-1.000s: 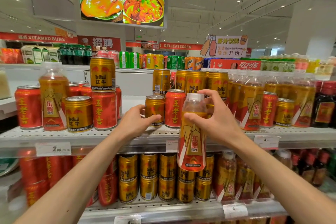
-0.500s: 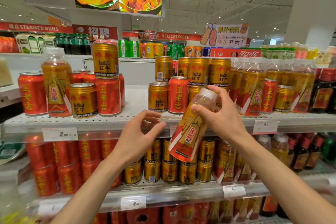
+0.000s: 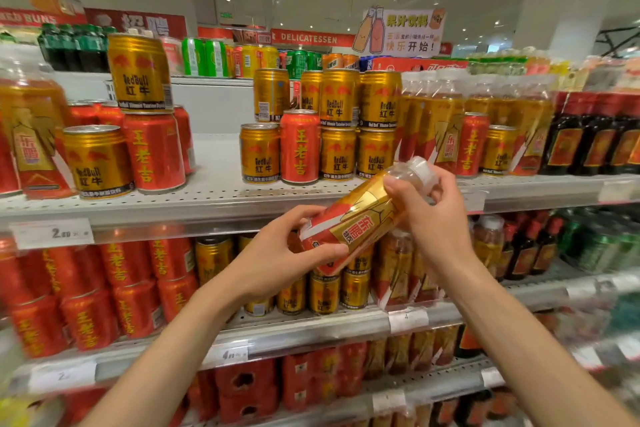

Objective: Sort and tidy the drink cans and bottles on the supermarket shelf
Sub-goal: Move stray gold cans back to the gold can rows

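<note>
Bottle (image 3: 360, 218) tilted in front of the top shelf (image 3: 221, 196), left hand (image 3: 277, 260) wrapped round its base, right hand (image 3: 433, 215) pinching the neck; likely full, heavy, slick label, so grip the body.

— Where are the two arms?

— Both are bare and reach forward from the bottom edge, and they come near together at the middle.

— And the left hand (image 3: 277, 260)?

— It is lower, palm turned to the right, fingers curled, the thumb on top; it grips.

— And the right hand (image 3: 429, 211)?

— It is higher, the wrist bent, the fingers (image 3: 398, 189) closed in a grip.
</note>
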{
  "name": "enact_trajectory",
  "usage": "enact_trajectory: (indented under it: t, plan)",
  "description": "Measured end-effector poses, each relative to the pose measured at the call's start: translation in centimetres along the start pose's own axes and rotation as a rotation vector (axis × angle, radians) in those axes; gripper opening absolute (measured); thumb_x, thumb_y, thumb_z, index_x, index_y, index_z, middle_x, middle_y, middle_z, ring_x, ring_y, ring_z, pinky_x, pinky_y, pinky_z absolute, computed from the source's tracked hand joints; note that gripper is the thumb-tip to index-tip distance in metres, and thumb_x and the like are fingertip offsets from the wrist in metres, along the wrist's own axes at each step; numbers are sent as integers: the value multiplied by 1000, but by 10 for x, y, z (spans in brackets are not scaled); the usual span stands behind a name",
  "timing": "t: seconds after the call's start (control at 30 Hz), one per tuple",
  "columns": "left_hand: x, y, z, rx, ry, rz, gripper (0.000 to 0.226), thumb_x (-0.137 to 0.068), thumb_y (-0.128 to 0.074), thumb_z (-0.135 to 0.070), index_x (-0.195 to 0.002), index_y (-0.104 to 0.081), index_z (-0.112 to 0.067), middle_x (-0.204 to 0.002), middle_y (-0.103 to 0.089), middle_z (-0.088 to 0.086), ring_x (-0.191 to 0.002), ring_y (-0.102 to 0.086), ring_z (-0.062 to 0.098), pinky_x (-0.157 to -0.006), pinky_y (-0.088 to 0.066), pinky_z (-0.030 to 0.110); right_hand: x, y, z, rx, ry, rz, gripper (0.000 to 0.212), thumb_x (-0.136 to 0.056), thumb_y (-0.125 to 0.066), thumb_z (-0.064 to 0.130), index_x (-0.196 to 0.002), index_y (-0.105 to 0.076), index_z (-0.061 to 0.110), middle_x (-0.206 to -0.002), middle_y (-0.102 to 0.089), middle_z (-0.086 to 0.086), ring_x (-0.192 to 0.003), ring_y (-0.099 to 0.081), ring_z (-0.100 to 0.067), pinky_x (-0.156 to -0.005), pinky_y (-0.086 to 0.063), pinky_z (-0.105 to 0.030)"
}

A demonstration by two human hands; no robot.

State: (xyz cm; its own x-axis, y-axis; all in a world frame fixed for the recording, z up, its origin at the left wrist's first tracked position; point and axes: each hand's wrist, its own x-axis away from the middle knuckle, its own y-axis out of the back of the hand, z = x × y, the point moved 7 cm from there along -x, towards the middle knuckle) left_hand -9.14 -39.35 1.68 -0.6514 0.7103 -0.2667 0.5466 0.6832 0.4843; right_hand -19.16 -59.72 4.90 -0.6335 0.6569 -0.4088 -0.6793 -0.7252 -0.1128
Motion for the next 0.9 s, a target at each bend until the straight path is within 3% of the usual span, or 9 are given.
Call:
enact_trajectory:
  t: [0.1, 0.2, 0.43, 0.53, 0.63, 0.73, 0.9]
  plan:
    - [-11, -22, -12, -44, 20, 3, 67, -72, -80, -66, -132, -53, -52, -124, -66, -16, -103, -72, 2, -92, -61, 32, -10, 28, -7, -11, -35, 8, 64, -78, -81, 40, -132, -49, 26, -120, -63, -4, -103, -69, -21, -80, -63, -45]
    - [-26, -51, -28, -52, 33, -11, 66, -71, -80, -66, -130, -54, -54, -123, -65, -16, -103, -72, 4, -90, -63, 33, -25, 62, -10, -9, -36, 33, 76, -69, -83, 52, -133, -49, 30, -122, -63, -3, -108, -68, -21, -84, -62, -49]
    - [-81, -151, -82, -118, 48, -50, 79, -65, -78, -71, -136, -51, -49, -123, -65, -18, -102, -70, -2, -92, -60, 25, -75, 177, -12, -74, -48, 45, 66, -79, -81, 40, -135, -47, 29, -120, -63, -4, -105, -70, -21, -80, -63, -43]
    - [-104, -193, -103, -133, 76, -42, 81, -69, -79, -69, -141, -49, -47, -126, -64, -15, -107, -70, 4, -96, -59, 30, -97, 223, -17, -95, -82, 45, 67, -81, -79, 38, -138, -46, 27, -120, -63, -4, -103, -70, -19, -73, -63, -36]
    - [-120, -225, -120, -171, 109, -40, 75, -77, -77, -64, -142, -45, -49, -125, -60, -19, -105, -67, 0, -86, -56, 17, -116, 255, -16, -114, -74, 74, 60, -83, -78, 34, -134, -48, 26, -117, -64, -1, -99, -71, -16, -71, -61, -29]
    - [-133, -247, -133, -203, 128, -29, 71, -81, -75, -61, -142, -43, -46, -119, -56, -23, -99, -64, -6, -75, -51, 5, -131, 277, -17, -104, -74, 95, 59, -83, -78, 34, -133, -48, 27, -118, -64, -1, -104, -70, -18, -77, -62, -34]
    - [-155, -264, -143, -239, 130, -6, 72, -81, -75, -63, -142, -44, -44, -120, -61, -20, -101, -67, -1, -87, -57, 20, -152, 293, -9, -66, -39, 112, 55, -83, -80, 33, -129, -50, 28, -117, -63, 0, -103, -70, -21, -76, -64, -43]
